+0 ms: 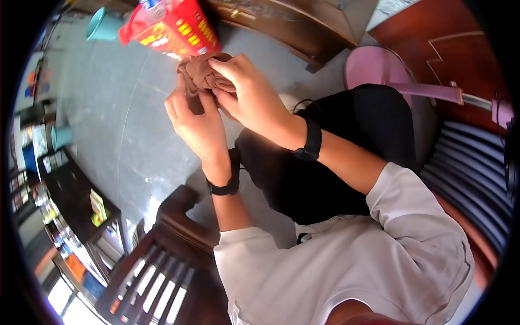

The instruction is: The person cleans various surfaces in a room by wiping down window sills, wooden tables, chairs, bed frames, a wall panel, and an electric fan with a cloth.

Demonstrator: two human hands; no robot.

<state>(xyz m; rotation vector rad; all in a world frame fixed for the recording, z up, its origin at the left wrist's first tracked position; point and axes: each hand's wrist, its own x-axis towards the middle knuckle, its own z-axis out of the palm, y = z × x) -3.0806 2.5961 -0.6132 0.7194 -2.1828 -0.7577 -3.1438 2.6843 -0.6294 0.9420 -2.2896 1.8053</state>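
A bunched brown cloth [203, 73] is held up between both hands, above the grey floor and just below a red bag. My left hand [196, 122] grips its lower left side, with fingers bent around the edge. My right hand [246, 92] pinches the cloth's right side, thumb and fingers closed on the folds. Black bands circle both wrists. Part of the cloth is hidden behind my fingers.
A red bag [176, 30] with yellow print holds a plastic bottle beside a teal bucket [103, 25]. A wooden cabinet [271, 24] stands beyond. A pink object [376, 67] is at the right. Dark slatted wooden seating [154, 281] lies lower left; a dark table [76, 195] is further left.
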